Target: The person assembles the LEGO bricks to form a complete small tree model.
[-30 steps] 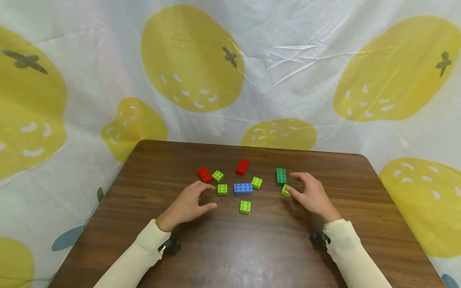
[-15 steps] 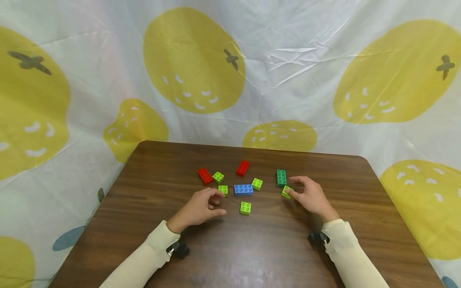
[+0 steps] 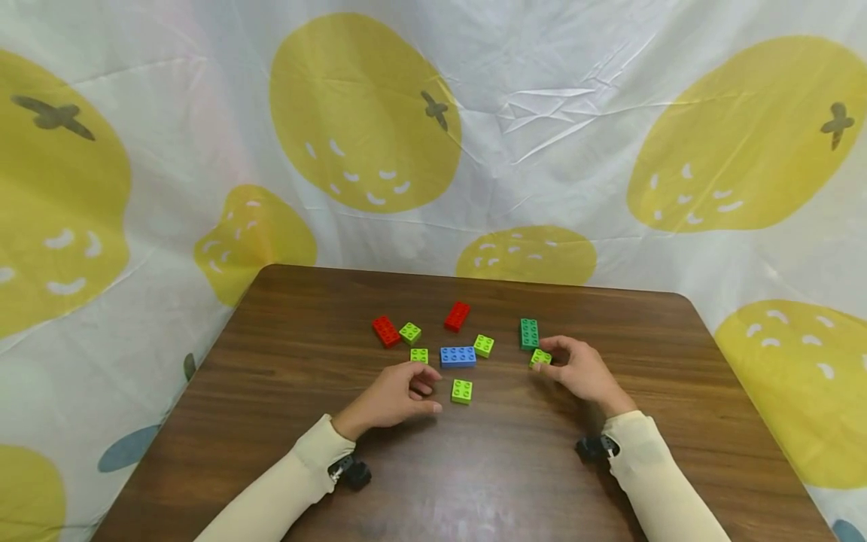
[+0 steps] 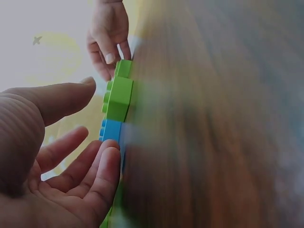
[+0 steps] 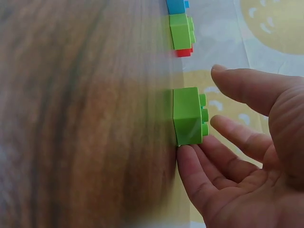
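Note:
My left hand (image 3: 396, 395) hovers low with thumb and fingers parted, just left of the nearest lime-green 2x2 toy brick (image 3: 462, 391). In the left wrist view that lime brick (image 4: 119, 99) lies beyond the fingertips, and nothing is between thumb and fingers. My right hand (image 3: 579, 369) is around another lime brick (image 3: 540, 357). The right wrist view has fingertips (image 5: 187, 159) right at one side of this brick (image 5: 187, 116), while the thumb stands apart from it. A dark green 2x4 brick (image 3: 530, 333) lies just behind.
A blue 2x4 brick (image 3: 457, 357) lies mid-table beside a lime brick (image 3: 484, 345). Two more lime bricks (image 3: 410, 333) and a red brick (image 3: 386, 331) are behind my left hand. Another red brick (image 3: 457, 316) lies farther back. A lemon-patterned cloth (image 3: 528, 173) hangs behind the wooden table (image 3: 325, 301).
My left hand has moved right and slightly nearer, toward the front lime brick. My right fingers have come in at the lime brick, which has turned slightly and shows more of its top.

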`<state>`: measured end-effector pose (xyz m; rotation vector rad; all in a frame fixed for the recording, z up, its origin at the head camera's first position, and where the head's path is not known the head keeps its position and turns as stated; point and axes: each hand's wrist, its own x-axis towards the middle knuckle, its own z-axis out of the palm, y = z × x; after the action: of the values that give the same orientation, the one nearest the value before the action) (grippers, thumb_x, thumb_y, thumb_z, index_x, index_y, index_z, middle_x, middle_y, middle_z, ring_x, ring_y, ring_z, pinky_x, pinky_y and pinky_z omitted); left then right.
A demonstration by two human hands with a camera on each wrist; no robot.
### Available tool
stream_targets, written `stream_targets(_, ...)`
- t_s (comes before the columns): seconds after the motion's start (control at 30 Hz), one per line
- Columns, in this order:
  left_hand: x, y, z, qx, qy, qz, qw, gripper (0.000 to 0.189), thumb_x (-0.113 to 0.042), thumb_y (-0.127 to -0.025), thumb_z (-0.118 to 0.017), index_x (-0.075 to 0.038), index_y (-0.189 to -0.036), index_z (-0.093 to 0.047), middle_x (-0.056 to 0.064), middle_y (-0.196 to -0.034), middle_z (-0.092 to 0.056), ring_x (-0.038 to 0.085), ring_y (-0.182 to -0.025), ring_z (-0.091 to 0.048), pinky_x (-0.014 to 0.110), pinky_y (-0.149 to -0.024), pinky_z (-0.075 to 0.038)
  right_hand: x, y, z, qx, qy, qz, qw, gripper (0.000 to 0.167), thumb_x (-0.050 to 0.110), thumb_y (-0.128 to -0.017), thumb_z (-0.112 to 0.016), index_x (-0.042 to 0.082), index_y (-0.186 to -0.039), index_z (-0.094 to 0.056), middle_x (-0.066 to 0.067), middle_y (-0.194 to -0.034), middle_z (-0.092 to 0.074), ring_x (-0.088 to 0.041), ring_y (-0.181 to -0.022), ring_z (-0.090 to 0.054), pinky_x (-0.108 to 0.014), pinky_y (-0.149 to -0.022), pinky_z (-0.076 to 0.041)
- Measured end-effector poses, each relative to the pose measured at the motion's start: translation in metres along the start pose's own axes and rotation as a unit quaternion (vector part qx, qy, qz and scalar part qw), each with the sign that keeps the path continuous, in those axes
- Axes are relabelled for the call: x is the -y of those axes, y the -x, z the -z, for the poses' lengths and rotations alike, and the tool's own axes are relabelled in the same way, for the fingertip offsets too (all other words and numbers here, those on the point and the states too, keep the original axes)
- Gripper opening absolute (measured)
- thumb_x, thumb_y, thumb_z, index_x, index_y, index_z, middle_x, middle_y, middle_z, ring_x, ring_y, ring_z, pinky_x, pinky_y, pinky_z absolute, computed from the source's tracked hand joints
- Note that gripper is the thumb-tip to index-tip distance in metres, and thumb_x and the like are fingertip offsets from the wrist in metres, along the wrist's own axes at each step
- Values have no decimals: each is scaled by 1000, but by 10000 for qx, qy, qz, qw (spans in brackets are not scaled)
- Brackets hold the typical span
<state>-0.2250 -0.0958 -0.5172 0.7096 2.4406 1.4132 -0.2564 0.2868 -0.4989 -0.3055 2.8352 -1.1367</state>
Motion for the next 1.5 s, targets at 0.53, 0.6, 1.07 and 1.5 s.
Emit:
stream_targets(0.53,-2,-16,-7,155,-298,178,9993,51,-25,-85,-91,-12,-129,-70,3,-127,-72,11,-99,-69,29,-91,-57,1,-3,-2,44,270,175,9995,37,14,-97,-76,4,-132,-70,-17,-127,-74,-31,-110,-71,-47,-92,-57)
stream_targets(0.6,-2,-19,-8,171,-409,146,9989,51,-26,-85,-90,-13,-130,-70,1,-126,-73,9,-96,-66,26,-89,-55,1,-4,-2,51,278,186,9994,36,14,-97,-76,5,-132,-71,-17,-127,-74,-31,-110,-71,-47,-92,-57)
stream_targets(1.07,-6,-27,-15,172,-996,-77,9949,50,-26,-85,-90,-13,-130,-73,3,-116,-73,8,-85,-59,24,-79,-51,15,-6,-12,135,40,408,9991,34,12,-96,-77,3,-129,-73,-16,-122,-76,-30,-108,-73,-39,-89,-58)
stream_targets(1.5,-4,-31,-18,58,-1326,-202,9909,35,-28,-85,-91,-18,-117,-81,-2,-102,-73,7,-85,-61,24,-77,-51,38,-9,-24,53,-269,629,9976,37,13,-96,-78,4,-132,-72,-14,-127,-75,-29,-109,-74,-48,-96,-60)
